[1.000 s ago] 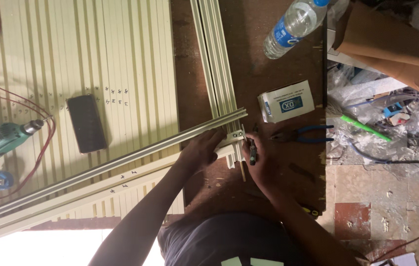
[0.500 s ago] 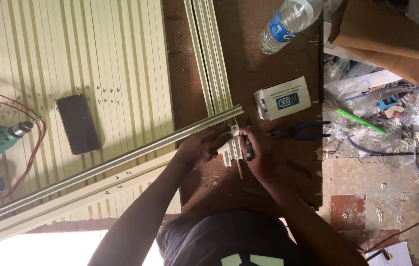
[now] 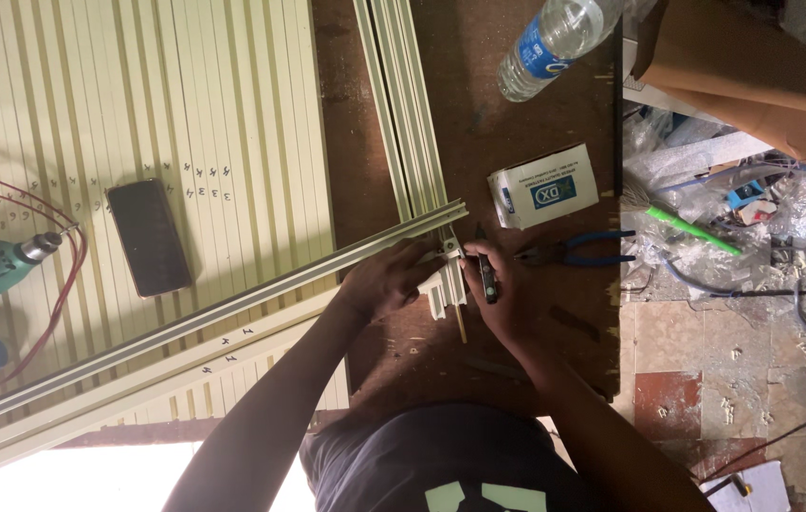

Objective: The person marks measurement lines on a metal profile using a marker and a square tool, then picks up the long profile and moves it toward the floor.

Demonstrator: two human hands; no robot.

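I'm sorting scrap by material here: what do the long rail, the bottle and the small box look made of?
Long rail: likely aluminium, with a pale matt coating and crisp extruded channels. Bottle: clear plastic, see-through and ribbed, with a blue label. Small box: thin cardboard, white with blue print and folded edges.

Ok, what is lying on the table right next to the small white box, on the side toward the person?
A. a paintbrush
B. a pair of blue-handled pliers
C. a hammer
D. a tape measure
B: a pair of blue-handled pliers lies on the brown table just beside the white box, close to the right hand that holds a dark pen-like tool.
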